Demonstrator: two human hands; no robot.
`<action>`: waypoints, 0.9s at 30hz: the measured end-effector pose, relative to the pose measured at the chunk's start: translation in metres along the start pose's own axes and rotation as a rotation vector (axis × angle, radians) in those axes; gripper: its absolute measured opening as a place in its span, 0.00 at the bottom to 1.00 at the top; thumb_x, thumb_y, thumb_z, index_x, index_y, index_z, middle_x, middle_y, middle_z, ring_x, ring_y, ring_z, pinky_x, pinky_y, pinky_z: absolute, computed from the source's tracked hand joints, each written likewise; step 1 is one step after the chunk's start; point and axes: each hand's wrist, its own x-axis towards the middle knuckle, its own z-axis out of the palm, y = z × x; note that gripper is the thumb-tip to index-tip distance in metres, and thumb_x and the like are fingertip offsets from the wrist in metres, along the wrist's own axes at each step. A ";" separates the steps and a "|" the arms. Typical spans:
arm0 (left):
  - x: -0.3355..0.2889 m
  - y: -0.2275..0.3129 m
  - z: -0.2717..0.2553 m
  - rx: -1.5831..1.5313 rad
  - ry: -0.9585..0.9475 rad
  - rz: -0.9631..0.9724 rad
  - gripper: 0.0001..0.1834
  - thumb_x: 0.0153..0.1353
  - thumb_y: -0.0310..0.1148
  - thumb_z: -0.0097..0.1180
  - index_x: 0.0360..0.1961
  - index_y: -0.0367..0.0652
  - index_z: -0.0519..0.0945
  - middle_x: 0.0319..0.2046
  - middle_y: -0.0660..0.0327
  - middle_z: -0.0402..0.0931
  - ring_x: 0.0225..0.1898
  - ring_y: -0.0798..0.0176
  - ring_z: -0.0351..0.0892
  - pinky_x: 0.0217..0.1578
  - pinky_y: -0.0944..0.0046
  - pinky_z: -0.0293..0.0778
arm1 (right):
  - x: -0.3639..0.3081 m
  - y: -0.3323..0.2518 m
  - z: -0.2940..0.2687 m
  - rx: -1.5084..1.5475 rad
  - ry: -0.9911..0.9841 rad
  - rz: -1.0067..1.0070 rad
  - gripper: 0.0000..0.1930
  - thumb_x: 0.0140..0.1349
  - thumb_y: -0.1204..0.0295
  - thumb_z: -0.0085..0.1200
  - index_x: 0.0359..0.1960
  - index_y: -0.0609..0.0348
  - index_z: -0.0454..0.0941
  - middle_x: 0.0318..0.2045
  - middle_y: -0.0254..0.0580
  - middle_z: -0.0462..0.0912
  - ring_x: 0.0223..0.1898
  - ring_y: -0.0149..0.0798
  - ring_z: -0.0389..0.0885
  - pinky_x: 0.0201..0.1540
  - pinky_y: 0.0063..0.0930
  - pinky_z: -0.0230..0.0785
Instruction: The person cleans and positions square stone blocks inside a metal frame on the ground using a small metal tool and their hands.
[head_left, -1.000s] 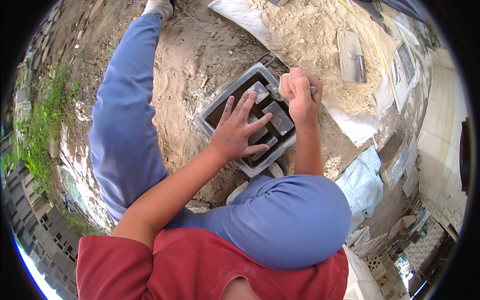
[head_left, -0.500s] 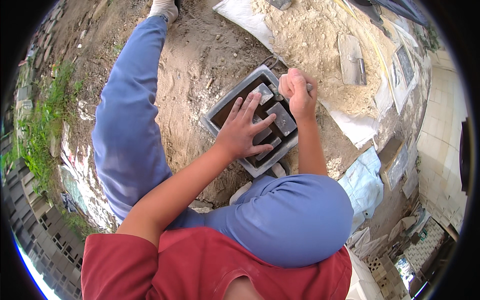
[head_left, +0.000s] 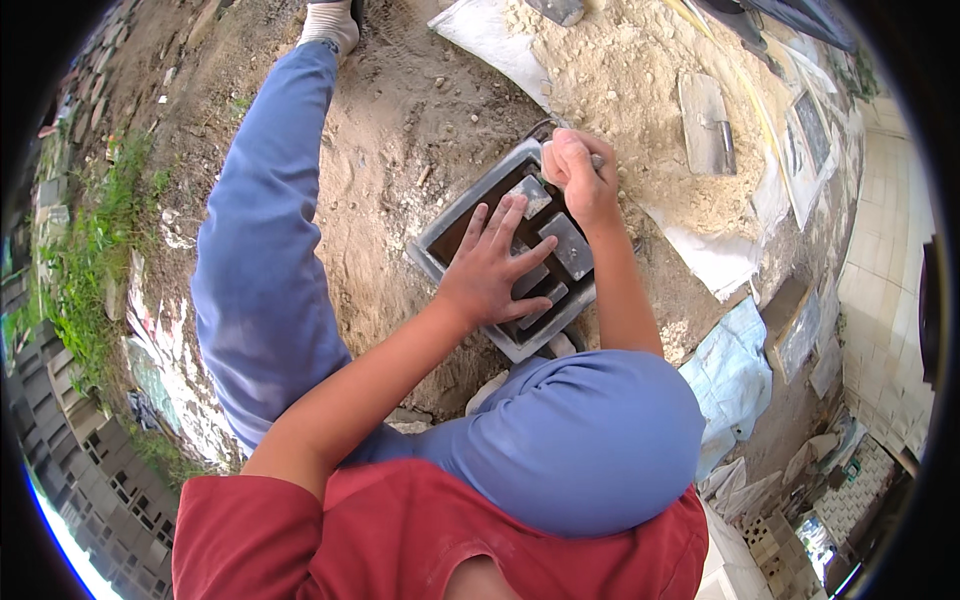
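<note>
Right hand (head_left: 582, 180): fist, fingers curled tight round a grey handle (head_left: 598, 160). Only the handle's stub end shows, past the thumb; the rest is hidden by the fist, so cannot tell what the tool is or whether it touches anything below.

Directly under and left of the fist: a dark grey box (head_left: 545, 333), open-topped, lying askew on the dirt, its upper right side partly covered by the fist.

Inside the box, raised grey blocks with gaps between. One block (head_left: 533, 195) sits just left of the fist, dusted pale on top; a second block (head_left: 575, 247) just below it, smoother and darker.

Left hand (head_left: 495, 268): below and left of the fist, palm down over the box, fingers and thumb fanned wide, gripping nothing. Fingertips reach the dusted block; cannot tell how hard the hand bears down.

Just beyond the fist, at the box's top corner: a wire loop (head_left: 545, 128).

Farther out, up and right of the fist: pale sand (head_left: 640, 70), with a trowel (head_left: 702, 125) lying flat on it. Right and below: a light blue sheet (head_left: 735, 365). Well left: green plants (head_left: 95, 235).
</note>
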 end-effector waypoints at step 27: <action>-0.002 -0.001 0.002 0.057 -0.001 -0.026 0.46 0.51 0.74 0.59 0.71 0.74 0.69 0.78 0.48 0.46 0.81 0.46 0.43 0.67 0.12 0.27 | -0.002 -0.005 0.001 0.048 -0.054 -0.124 0.21 0.74 0.69 0.42 0.18 0.55 0.58 0.16 0.27 0.57 0.19 0.23 0.53 0.23 0.27 0.44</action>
